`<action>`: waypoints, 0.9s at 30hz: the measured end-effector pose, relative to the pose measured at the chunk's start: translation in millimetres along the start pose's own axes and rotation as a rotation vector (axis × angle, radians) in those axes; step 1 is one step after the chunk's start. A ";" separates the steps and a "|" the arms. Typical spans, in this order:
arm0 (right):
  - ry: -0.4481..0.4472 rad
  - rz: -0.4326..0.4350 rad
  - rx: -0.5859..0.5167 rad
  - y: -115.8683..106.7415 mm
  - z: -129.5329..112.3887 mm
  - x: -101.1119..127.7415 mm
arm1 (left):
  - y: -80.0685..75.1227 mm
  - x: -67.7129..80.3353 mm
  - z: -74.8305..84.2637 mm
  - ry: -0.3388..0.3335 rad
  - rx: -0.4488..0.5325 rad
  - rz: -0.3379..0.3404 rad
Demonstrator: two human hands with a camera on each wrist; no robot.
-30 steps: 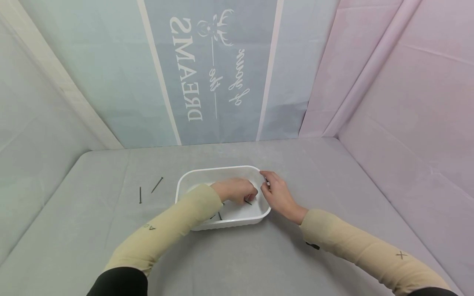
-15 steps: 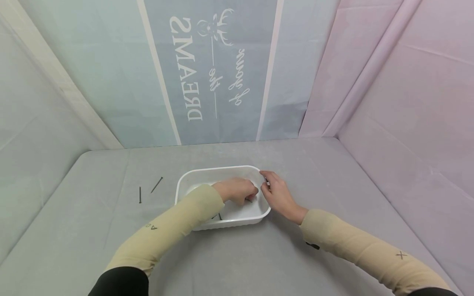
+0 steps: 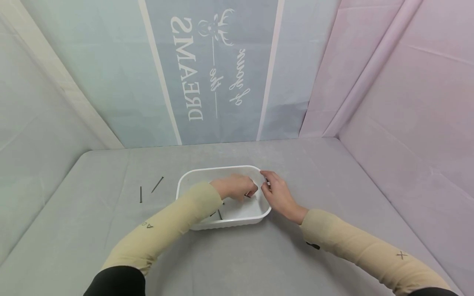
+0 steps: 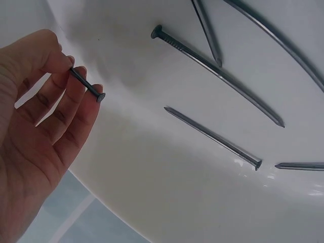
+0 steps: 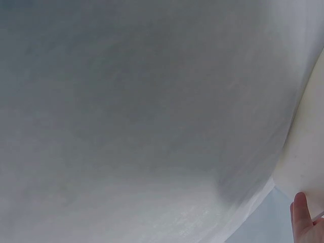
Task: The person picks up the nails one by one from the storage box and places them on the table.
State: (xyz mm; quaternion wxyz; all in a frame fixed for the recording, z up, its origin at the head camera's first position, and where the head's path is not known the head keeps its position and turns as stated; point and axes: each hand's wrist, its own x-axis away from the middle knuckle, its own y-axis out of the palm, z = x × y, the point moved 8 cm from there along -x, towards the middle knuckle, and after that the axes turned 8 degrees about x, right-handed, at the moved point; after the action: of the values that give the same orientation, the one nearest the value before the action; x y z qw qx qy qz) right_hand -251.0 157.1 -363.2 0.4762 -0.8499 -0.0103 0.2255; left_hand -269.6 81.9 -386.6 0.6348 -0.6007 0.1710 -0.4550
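My left hand [image 3: 235, 187] is inside the white tray [image 3: 218, 224]. In the left wrist view, its thumb and fingers pinch a dark nail [image 4: 87, 84], with the flat head sticking out beyond the fingertips. Several more nails lie loose on the tray floor, among them one with its head at upper left [image 4: 217, 73] and a shorter-looking one [image 4: 212, 137] below it. My right hand [image 3: 280, 195] touches the tray's right side at the rim. A straight finger [image 5: 300, 210] rests against the tray wall in the right wrist view. A small dark spot by the right fingers is unclear.
Two nails lie on the grey tabletop [image 3: 240, 259] left of the tray: an upright one [image 3: 140, 194] and a slanted one [image 3: 157, 185]. A printed fabric wall [image 3: 207, 82] stands behind, with pale fabric walls at both sides.
The left hand first dipped slightly within the tray, then rose a little toward the back, the nail between its fingers. My right hand and the tray stay in place.
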 end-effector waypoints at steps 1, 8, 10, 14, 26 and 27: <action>0.001 -0.001 0.001 0.2 0.2 0.0 | -0.3 0.4 0.0 -0.001 0.001 -0.001; -0.012 0.021 0.020 -0.3 -0.1 0.0 | -6.9 5.5 2.2 0.026 -0.010 0.010; -0.022 0.039 0.023 -1.3 -0.6 0.0 | -9.8 7.2 3.9 0.047 -0.022 0.025; -0.030 0.058 0.031 -2.0 -0.7 -0.4 | -14.8 10.3 6.4 0.079 -0.045 0.055; -0.027 0.051 0.035 -1.0 -1.2 -0.2 | -26.6 24.8 15.9 0.093 -0.083 0.096; -0.025 0.048 0.035 -1.0 -1.2 -0.2 | -27.3 26.2 16.3 0.095 -0.087 0.098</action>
State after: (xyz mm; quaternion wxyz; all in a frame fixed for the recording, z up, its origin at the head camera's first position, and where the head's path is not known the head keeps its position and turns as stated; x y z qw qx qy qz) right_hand -250.5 156.7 -361.7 0.4853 -0.8384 0.0082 0.2478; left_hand -253.5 75.0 -349.3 0.6207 -0.5964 0.2496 -0.4436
